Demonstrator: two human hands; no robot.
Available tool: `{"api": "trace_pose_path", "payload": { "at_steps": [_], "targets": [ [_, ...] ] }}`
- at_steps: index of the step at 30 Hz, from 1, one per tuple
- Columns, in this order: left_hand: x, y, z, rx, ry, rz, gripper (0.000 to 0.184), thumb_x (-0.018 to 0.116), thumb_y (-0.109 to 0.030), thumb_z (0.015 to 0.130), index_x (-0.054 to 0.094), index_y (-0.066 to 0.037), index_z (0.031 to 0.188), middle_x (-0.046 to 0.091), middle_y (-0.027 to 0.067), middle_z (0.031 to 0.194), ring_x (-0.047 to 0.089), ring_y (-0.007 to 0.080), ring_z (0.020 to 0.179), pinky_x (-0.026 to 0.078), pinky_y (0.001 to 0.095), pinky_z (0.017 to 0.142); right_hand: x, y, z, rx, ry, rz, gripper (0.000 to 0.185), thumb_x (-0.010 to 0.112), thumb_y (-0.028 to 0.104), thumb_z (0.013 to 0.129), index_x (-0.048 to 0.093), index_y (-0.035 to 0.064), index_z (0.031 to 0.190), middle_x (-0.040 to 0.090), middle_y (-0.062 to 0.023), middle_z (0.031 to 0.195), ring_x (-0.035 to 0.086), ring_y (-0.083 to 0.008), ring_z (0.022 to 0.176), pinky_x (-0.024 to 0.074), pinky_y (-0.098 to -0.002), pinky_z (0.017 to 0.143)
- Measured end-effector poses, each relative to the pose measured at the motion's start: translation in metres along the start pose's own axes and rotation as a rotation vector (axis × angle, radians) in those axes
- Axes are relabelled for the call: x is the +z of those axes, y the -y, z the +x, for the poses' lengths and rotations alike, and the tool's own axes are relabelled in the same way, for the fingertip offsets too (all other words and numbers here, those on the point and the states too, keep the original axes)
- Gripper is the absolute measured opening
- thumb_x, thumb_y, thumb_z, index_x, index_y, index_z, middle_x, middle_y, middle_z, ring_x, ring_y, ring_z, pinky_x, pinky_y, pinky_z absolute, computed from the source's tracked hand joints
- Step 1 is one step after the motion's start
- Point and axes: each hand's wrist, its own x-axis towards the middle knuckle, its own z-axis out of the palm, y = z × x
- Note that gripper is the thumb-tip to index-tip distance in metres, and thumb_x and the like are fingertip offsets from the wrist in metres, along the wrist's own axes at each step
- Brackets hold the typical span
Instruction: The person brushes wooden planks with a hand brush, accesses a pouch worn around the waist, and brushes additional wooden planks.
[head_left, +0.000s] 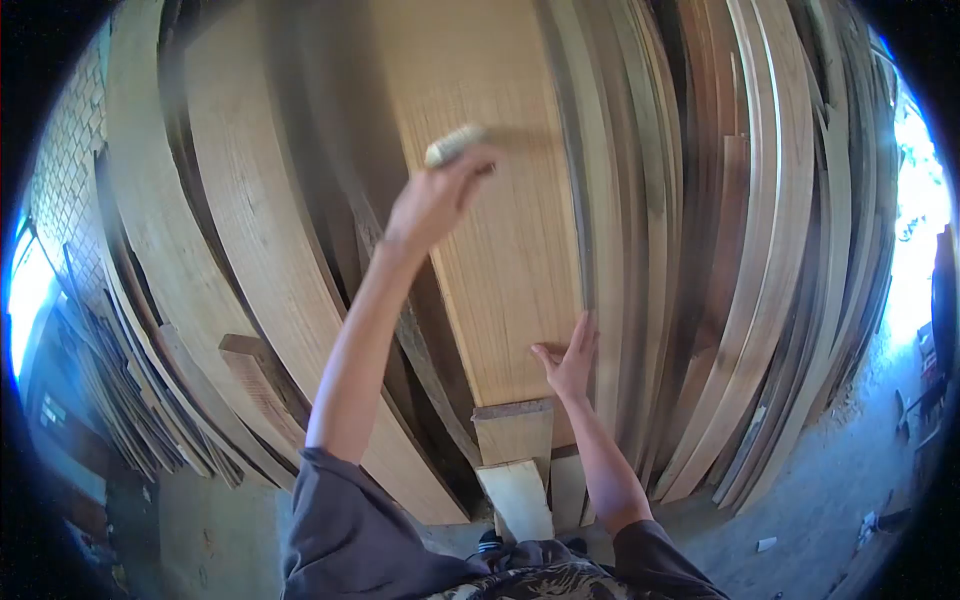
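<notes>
My left hand is raised over the upper face of a long, light wooden board. Its fingers are closed on a short, pale, rounded piece, smeared by motion, whose exact kind I cannot make out. Lower down, my right hand rests at the board's right edge with thumb and fingers spread. The board leans upright, its lower end above a short wooden block. Another pale wood offcut stands in front, near my feet.
Many tall planks lean on both sides, including a wide plank at left and a reddish-brown one at right. A short block juts out at left. Concrete floor shows below, with a small white scrap at right.
</notes>
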Motion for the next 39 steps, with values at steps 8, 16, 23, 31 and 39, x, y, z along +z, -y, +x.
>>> {"api": "trace_pose_path", "payload": {
  "at_steps": [8, 16, 23, 31, 39],
  "targets": [
    [0.096, -0.004, -0.115, -0.276, 0.922, -0.266, 0.024, 0.058, -0.024, 0.103, 0.069, -0.006, 0.116, 0.076, 0.0161, 0.102, 0.072, 0.0303, 0.092, 0.055, 0.0417, 0.084, 0.002, -0.004, 0.000, 0.003, -0.009, 0.012, 0.123, 0.074, 0.068, 0.082, 0.012, -0.0006, 0.164, 0.020, -0.0343, 0.165, 0.021, -0.0493, 0.154, 0.0181, -0.0633, 0.124],
    [0.015, -0.017, 0.043, 0.014, -0.058, -0.052, 0.020, 0.062, -0.018, 0.104, 0.069, -0.004, 0.115, 0.078, 0.0131, 0.098, 0.074, 0.0235, 0.078, 0.058, 0.0333, 0.071, 0.001, -0.001, 0.001, -0.016, -0.029, 0.017, 0.121, 0.078, 0.059, 0.083, 0.009, 0.0002, 0.164, 0.022, -0.0333, 0.163, 0.026, -0.0518, 0.150, 0.0189, -0.0660, 0.122],
    [0.112, -0.017, -0.048, 0.334, 0.281, 0.116, 0.032, 0.065, -0.009, 0.096, 0.064, -0.014, 0.128, 0.070, 0.0072, 0.131, 0.074, 0.0270, 0.105, 0.065, 0.0395, 0.088, 0.005, -0.008, 0.000, 0.000, -0.009, 0.008, 0.121, 0.072, 0.068, 0.084, 0.012, -0.0004, 0.164, 0.017, -0.0327, 0.166, 0.019, -0.0477, 0.155, 0.0164, -0.0632, 0.124],
    [0.148, -0.043, -0.139, -0.027, 0.743, -0.197, 0.036, 0.057, -0.029, 0.103, 0.063, -0.013, 0.136, 0.070, 0.0146, 0.126, 0.070, 0.0338, 0.111, 0.059, 0.0474, 0.091, 0.004, -0.020, -0.004, -0.037, 0.053, 0.018, 0.119, 0.074, 0.063, 0.086, 0.009, 0.0015, 0.164, 0.017, -0.0301, 0.167, 0.016, -0.0467, 0.156, 0.0145, -0.0626, 0.125],
    [0.025, -0.006, 0.008, 0.055, 0.098, 0.045, 0.025, 0.056, -0.019, 0.104, 0.068, -0.012, 0.125, 0.075, 0.0154, 0.112, 0.072, 0.0350, 0.099, 0.059, 0.0441, 0.078, -0.021, 0.000, 0.002, 0.014, 0.125, 0.010, 0.108, 0.084, 0.038, 0.086, 0.017, -0.0006, 0.162, 0.025, -0.0290, 0.164, 0.027, -0.0465, 0.152, 0.0256, -0.0565, 0.124]
  ]
}}
